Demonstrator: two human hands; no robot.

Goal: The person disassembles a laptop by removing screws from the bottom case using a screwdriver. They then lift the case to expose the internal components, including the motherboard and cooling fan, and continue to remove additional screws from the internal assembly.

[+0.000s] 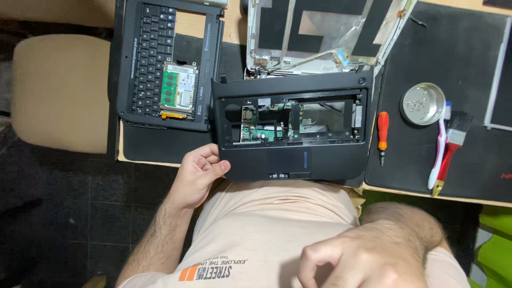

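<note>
Your left hand (198, 170) sits at the near left corner of the laptop base (290, 125), thumb against its front edge, fingers (205, 154) curled up by the side, so a light hold on that corner, not a full clamp. Your right hand (368, 258) is low against your shirt, well apart from the base, fingers curled loosely inward with nothing in them. The base lies on the counter (234, 32) right in front of you, front edge touching your body, keyboard bay open with green circuit boards showing inside. The removed keyboard (154, 53) lies to the left on a dark mat, with a small green board (178, 90) lying on its near end. Behind the base lies the lid shell (320, 32), inside face up, cables trailing from it. To the right, on another dark mat (458, 48): an orange screwdriver (382, 133) just beside the base, a round metal dish (423, 103) with screws in it, a toothbrush (440, 146) and a red-handled brush (453, 146) lying side by side. A beige seat (61, 90) is at far left.
</note>
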